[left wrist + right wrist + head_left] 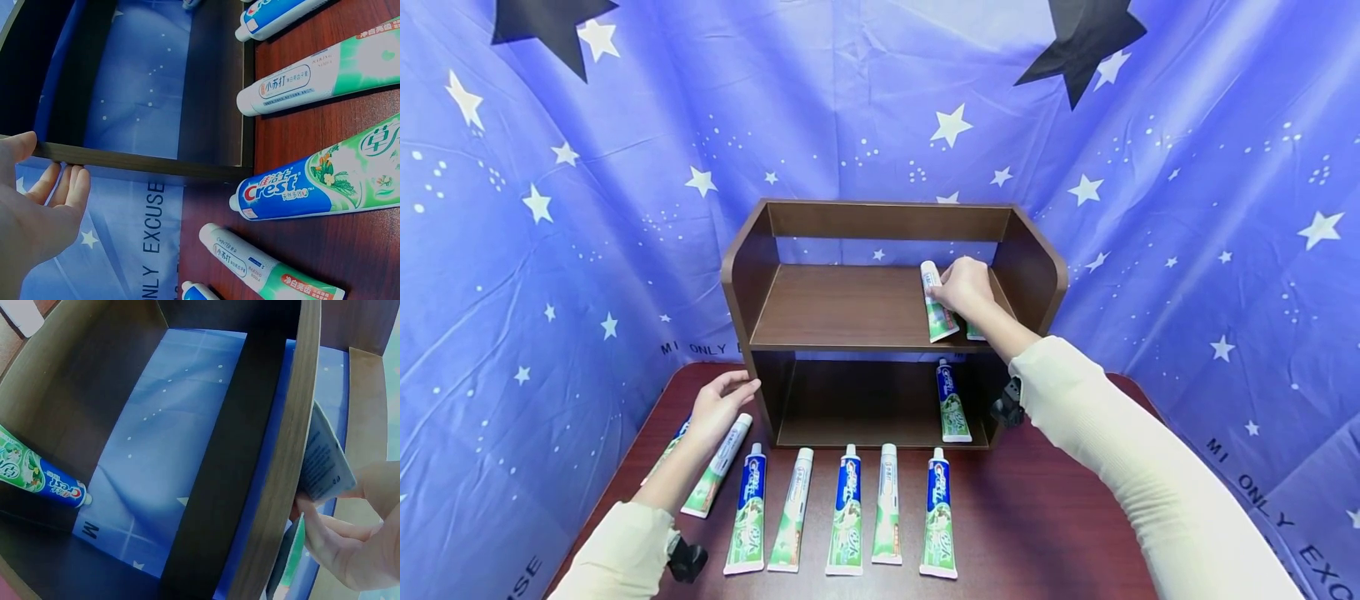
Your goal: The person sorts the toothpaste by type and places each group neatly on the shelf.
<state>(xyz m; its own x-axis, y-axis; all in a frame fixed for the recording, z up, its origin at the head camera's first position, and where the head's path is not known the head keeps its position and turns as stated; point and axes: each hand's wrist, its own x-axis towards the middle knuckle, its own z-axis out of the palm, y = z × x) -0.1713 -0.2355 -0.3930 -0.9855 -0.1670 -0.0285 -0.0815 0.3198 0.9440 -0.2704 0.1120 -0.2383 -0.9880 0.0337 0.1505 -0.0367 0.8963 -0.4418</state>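
My right hand (pixel 966 286) pinches a white-and-green toothpaste tube (pixel 938 321) over the right part of the upper board of a brown two-tier shelf (pixel 880 218). The tube leans with its cap toward the back. Just right of it, another green-ended tube (pixel 974 332) is mostly hidden behind the hand and wrist. On the lower tier, a blue-and-green Crest tube (pixel 951 408) lies at the right. My left hand (pixel 721 408) holds the shelf's left side panel (pixel 144 161) by its front edge, thumb on one face and fingers on the other.
In front of the shelf, toothpaste tubes lie in a row on the dark red table (pixel 1037 517); Crest tubes (pixel 938 517) alternate with white-and-green ones (pixel 887 508). Two more tubes lie by the left forearm, one partly covered. A blue star-patterned curtain (pixel 865 100) surrounds the table.
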